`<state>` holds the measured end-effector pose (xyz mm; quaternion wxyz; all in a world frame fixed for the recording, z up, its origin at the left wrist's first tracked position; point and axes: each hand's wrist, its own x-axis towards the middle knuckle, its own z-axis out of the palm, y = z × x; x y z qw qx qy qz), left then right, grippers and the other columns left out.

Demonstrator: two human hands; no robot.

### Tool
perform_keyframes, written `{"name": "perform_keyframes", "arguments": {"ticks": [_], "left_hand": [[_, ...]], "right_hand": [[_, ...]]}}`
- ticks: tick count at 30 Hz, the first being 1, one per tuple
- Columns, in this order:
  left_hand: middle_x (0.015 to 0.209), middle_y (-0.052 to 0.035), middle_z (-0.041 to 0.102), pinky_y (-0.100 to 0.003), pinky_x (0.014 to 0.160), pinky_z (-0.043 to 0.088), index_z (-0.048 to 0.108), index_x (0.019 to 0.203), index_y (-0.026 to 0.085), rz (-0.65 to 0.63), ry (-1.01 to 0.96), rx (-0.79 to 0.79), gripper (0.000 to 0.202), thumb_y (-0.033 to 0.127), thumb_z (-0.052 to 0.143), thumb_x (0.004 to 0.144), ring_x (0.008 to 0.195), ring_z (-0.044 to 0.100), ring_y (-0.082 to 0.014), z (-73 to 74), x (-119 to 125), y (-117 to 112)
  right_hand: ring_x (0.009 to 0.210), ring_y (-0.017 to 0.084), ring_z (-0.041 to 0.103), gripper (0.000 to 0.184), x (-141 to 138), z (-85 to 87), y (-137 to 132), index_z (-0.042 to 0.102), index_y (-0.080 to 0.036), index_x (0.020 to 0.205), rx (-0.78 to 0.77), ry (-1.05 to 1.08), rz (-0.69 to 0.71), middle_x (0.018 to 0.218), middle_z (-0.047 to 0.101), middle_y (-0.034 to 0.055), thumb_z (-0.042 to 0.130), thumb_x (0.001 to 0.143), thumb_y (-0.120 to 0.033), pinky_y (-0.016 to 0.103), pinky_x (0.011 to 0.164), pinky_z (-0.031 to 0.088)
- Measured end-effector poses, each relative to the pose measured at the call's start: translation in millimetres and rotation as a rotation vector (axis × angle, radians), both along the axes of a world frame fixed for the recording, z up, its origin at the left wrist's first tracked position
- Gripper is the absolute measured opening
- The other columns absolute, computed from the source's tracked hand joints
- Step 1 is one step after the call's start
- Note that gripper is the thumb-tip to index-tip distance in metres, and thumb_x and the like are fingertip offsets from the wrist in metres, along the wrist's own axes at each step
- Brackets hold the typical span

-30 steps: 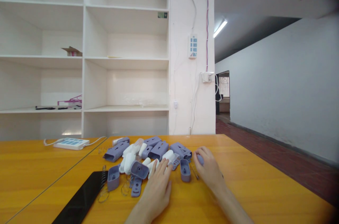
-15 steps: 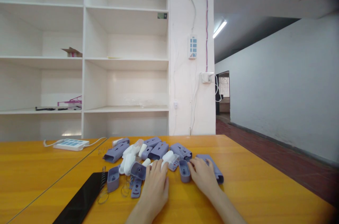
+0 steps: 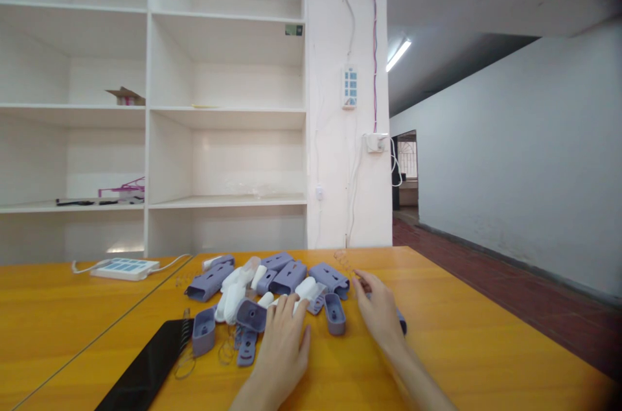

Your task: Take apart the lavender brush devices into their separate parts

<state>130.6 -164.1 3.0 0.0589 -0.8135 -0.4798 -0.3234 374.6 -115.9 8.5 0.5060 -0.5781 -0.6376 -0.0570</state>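
A heap of lilac plastic housings [image 3: 289,276] and white plastic pieces [image 3: 232,297] lies on the orange table [image 3: 476,359]. My left hand [image 3: 286,343] rests palm down at the near edge of the heap, fingers stretched and touching a white piece [image 3: 306,286]. My right hand [image 3: 379,310] lies over a long lilac housing [image 3: 401,321] to the right of the heap, fingers curled forward over it. A small lilac cap [image 3: 334,314] stands between my two hands.
A black spiral-bound notebook [image 3: 146,372] lies at the near left. A white power strip [image 3: 125,268] with a cord sits at the far left. Thin wire springs [image 3: 226,352] lie by the parts. White shelves [image 3: 223,113] and a pillar rise behind the table.
My right hand has drawn a long lilac housing out to the right of the heap and now covers it. My left hand has slid slightly nearer.
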Motion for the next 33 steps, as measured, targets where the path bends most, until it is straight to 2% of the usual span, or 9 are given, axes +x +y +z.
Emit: {"name": "perform_keyframes", "arguments": {"ticks": [4, 9, 12, 15, 18, 24, 29, 31, 33], "left_hand": [[0.136, -0.0080, 0.058, -0.044, 0.109, 0.029, 0.059, 0.130, 0.025, 0.054, 0.033, 0.010, 0.044, 0.015, 0.045, 0.090, 0.127, 0.046, -0.0284, -2.8, 1, 0], [0.132, -0.0119, 0.060, -0.045, 0.104, 0.032, 0.060, 0.131, 0.021, 0.213, 0.129, -0.029, 0.046, 0.013, 0.044, 0.089, 0.128, 0.046, -0.0319, -9.6, -5, 9], [0.126, -0.0113, 0.062, -0.044, 0.101, 0.033, 0.062, 0.127, 0.021, 0.230, 0.144, -0.038, 0.044, 0.012, 0.043, 0.089, 0.124, 0.048, -0.0315, -8.1, -6, 11], [0.125, -0.0112, 0.061, -0.043, 0.100, 0.034, 0.061, 0.129, 0.022, 0.215, 0.118, -0.004, 0.044, 0.013, 0.045, 0.089, 0.123, 0.048, -0.0313, -7.7, -6, 9], [0.131, -0.0113, 0.058, -0.045, 0.103, 0.033, 0.060, 0.132, 0.023, 0.184, 0.093, 0.050, 0.043, 0.017, 0.045, 0.092, 0.126, 0.047, -0.0317, -9.8, -4, 8], [0.138, -0.0128, 0.057, -0.048, 0.106, 0.032, 0.058, 0.137, 0.020, 0.235, 0.107, 0.082, 0.046, 0.019, 0.046, 0.092, 0.129, 0.046, -0.0332, -7.1, -1, 7], [0.141, -0.0211, 0.056, -0.053, 0.106, 0.033, 0.050, 0.144, 0.008, 0.448, 0.122, 0.084, 0.050, 0.022, 0.042, 0.097, 0.129, 0.047, -0.0366, 6.9, -4, 6], [0.143, -0.0204, 0.055, -0.048, 0.105, 0.036, 0.049, 0.144, 0.008, 0.464, 0.109, 0.053, 0.048, 0.019, 0.037, 0.098, 0.131, 0.047, -0.0345, 12.1, -10, 9], [0.143, -0.0174, 0.055, -0.042, 0.104, 0.037, 0.050, 0.143, 0.010, 0.415, 0.107, -0.005, 0.050, 0.010, 0.033, 0.096, 0.133, 0.046, -0.0300, 15.3, -19, 13]], "right_hand": [[0.087, 0.023, 0.074, 0.040, 6, 5.5, -5, 0.068, -0.015, 0.119, 0.003, 0.024, -0.022, 0.103, 0.079, 0.0118, 0.041, 0.101, -0.039, 0.032, 0.078, 0.055], [0.083, 0.026, 0.072, 0.021, -4, 0.8, -14, 0.076, -0.023, 0.092, -0.050, -0.109, -0.045, 0.085, 0.079, 0.0059, 0.056, 0.091, -0.030, 0.047, 0.097, 0.042], [0.084, 0.025, 0.072, 0.023, -9, 2.4, -16, 0.076, -0.025, 0.081, -0.075, -0.178, -0.040, 0.083, 0.078, 0.0038, 0.056, 0.091, -0.031, 0.046, 0.099, 0.038], [0.092, 0.024, 0.070, 0.027, -5, 9.0, -16, 0.075, -0.025, 0.086, -0.079, -0.207, -0.076, 0.093, 0.077, 0.0055, 0.050, 0.095, -0.032, 0.039, 0.092, 0.042], [0.099, 0.028, 0.067, 0.026, 10, 13.5, -14, 0.074, -0.023, 0.092, -0.099, -0.188, -0.198, 0.100, 0.074, 0.0096, 0.049, 0.094, -0.030, 0.040, 0.087, 0.044], [0.110, 0.039, 0.062, 0.033, 40, 2.0, -7, 0.072, -0.016, 0.111, -0.191, -0.129, -0.395, 0.112, 0.068, 0.0200, 0.050, 0.090, -0.029, 0.045, 0.080, 0.047], [0.106, 0.036, 0.067, 0.037, 47, -13.1, 3, 0.072, -0.013, 0.114, -0.255, -0.124, -0.369, 0.110, 0.070, 0.0215, 0.050, 0.090, -0.032, 0.043, 0.081, 0.051], [0.106, 0.034, 0.068, 0.039, 49, -16.4, 7, 0.072, -0.012, 0.115, -0.270, -0.122, -0.329, 0.111, 0.071, 0.0213, 0.048, 0.091, -0.032, 0.040, 0.085, 0.051], [0.109, 0.032, 0.068, 0.041, 50, -17.8, 12, 0.071, -0.010, 0.117, -0.282, -0.120, -0.282, 0.114, 0.072, 0.0210, 0.047, 0.092, -0.031, 0.038, 0.090, 0.051]]}}
